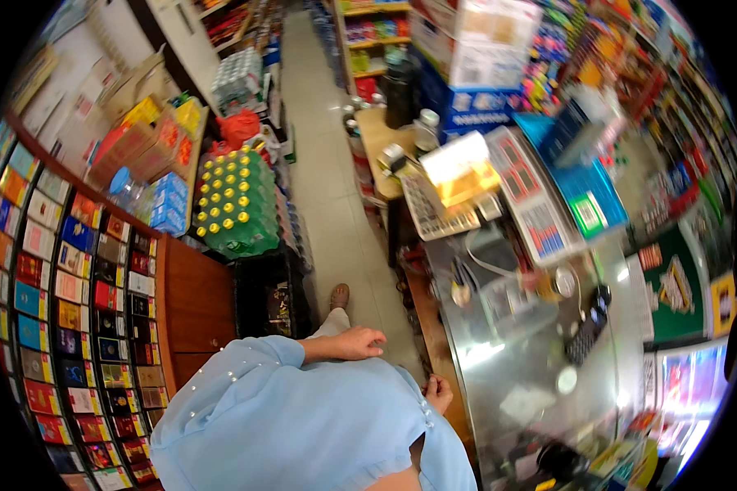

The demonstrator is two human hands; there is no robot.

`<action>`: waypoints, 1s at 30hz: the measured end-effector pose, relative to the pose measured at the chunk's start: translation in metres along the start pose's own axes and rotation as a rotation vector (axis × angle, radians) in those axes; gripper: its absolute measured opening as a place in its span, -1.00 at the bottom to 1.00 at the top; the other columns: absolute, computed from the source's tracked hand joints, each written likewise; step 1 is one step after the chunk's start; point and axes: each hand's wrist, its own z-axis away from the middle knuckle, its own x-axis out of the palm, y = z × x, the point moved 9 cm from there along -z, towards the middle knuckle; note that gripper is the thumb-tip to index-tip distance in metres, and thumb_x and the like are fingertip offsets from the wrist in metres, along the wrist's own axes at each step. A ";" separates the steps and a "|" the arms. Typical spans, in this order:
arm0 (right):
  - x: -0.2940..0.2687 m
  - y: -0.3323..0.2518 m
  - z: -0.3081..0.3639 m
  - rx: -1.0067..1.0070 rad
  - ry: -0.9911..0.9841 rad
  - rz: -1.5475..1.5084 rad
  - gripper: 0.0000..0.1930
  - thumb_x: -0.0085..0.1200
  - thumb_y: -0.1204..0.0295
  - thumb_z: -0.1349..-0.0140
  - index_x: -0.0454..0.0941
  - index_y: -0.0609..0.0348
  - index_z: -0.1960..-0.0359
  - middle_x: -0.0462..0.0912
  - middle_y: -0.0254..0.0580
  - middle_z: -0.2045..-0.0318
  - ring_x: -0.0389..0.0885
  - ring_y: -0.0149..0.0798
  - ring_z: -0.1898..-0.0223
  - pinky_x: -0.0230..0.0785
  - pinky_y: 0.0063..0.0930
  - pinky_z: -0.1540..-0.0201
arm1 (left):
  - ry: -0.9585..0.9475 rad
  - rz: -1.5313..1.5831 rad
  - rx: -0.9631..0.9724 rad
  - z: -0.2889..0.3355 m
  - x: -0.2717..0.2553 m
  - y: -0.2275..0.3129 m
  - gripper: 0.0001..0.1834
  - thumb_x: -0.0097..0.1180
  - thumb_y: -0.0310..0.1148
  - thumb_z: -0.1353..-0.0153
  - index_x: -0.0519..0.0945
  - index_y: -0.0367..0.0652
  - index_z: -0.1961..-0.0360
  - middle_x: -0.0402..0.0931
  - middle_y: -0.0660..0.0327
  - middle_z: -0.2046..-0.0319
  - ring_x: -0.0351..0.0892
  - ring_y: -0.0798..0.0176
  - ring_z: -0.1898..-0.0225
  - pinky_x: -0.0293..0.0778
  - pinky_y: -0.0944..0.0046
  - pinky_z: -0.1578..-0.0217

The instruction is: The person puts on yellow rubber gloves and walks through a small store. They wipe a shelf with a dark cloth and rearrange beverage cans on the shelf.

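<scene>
My left hand (pixel 359 343) is held out in front of my body, over the tiled aisle floor. Its fingers are loosely bent and a little apart, with nothing seen in them. Low at my right side, my right hand (pixel 440 394) is by the wooden front edge (pixel 444 340) of the glass counter. Those fingers are curled closed, and whatever is in them, if anything, is hidden. A light blue sleeve (pixel 282 413) with pearl-like beads covers much of the lower view.
The glass counter (pixel 508 434) on the right bears a scale (pixel 532 192), a keyboard (pixel 434 209) and a black handset (pixel 585 331). To the left stand green bottles with yellow caps (pixel 233 200), a black crate (pixel 270 295) and a rack of small packs (pixel 65 311). The aisle (pixel 323 155) runs ahead.
</scene>
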 end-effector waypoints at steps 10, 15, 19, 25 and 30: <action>0.337 -0.184 -0.138 -0.041 -0.464 0.013 -0.84 0.10 0.41 -0.37 0.61 0.27 0.23 0.63 -0.26 0.55 0.50 -0.47 0.59 0.41 -0.52 0.53 | 0.331 0.185 -0.043 -0.011 -0.218 -0.160 -0.53 0.16 -0.20 -0.20 0.58 -0.28 -0.06 0.66 -0.06 0.08 0.66 -0.09 0.08 0.55 0.01 0.04; 0.538 -0.298 -0.147 -0.449 -0.774 0.377 -0.85 0.14 0.41 -0.34 0.64 0.26 0.29 0.65 -0.30 0.58 0.50 -0.50 0.60 0.35 -0.52 0.54 | 0.568 0.272 -0.080 0.020 -0.356 -0.227 -0.49 0.19 -0.21 -0.20 0.55 -0.29 -0.11 0.64 -0.09 0.04 0.66 -0.09 0.08 0.56 0.03 0.04; 0.645 -0.342 -0.178 -0.465 -0.887 0.509 -0.83 0.13 0.38 -0.34 0.65 0.25 0.29 0.67 -0.22 0.57 0.58 -0.40 0.62 0.43 -0.43 0.50 | 0.728 0.410 -0.079 0.040 -0.441 -0.245 -0.52 0.21 -0.22 -0.22 0.57 -0.28 -0.09 0.64 -0.05 0.03 0.67 0.00 0.06 0.57 0.08 0.06; 0.800 -0.395 -0.224 -0.893 -0.992 0.587 -0.81 0.11 0.33 -0.29 0.65 0.19 0.28 0.68 0.00 0.49 0.66 0.04 0.48 0.52 -0.16 0.35 | 0.793 0.622 -0.122 0.000 -0.513 -0.303 -0.54 0.25 -0.25 -0.23 0.57 -0.25 -0.10 0.65 0.01 0.03 0.67 0.11 0.02 0.59 0.12 0.05; 0.915 -0.419 -0.303 -0.869 -1.133 0.634 -0.80 0.09 0.29 -0.31 0.64 0.15 0.27 0.68 -0.07 0.50 0.66 0.00 0.46 0.53 -0.16 0.32 | 0.844 0.624 -0.130 -0.063 -0.607 -0.383 -0.53 0.26 -0.26 -0.23 0.56 -0.24 -0.12 0.64 -0.02 0.03 0.68 0.09 0.04 0.59 0.14 0.05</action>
